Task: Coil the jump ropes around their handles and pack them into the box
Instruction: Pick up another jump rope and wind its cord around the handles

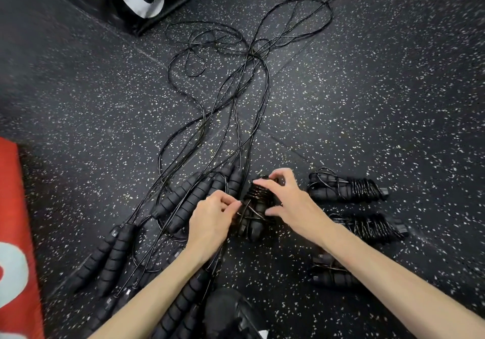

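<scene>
Between my two hands, low in the centre of the view, lies the jump rope bundle (256, 207) I am finishing. My left hand (210, 220) has its fingers (231, 204) curled and pinching a strand of thin black cord at the near end of the bundle. My right hand (286, 202) arches over the top, fingertips pressing on the tight coil and thumb reaching along its right side. The bundle's long axis runs away from me, tilted slightly right, so the coil sits at the far end under my right hand and the crossed loose strands sit nearer my left. I judge the next move to be tucking that strand, and the left hand is the nearer one.

Further out, three finished bundles (346, 189) lie to the right on the speckled floor (367, 89). To the left, uncoiled handles (194, 199) lie side by side, their loose ropes (236, 81) trailing away. I see no box that I can be sure of.
</scene>
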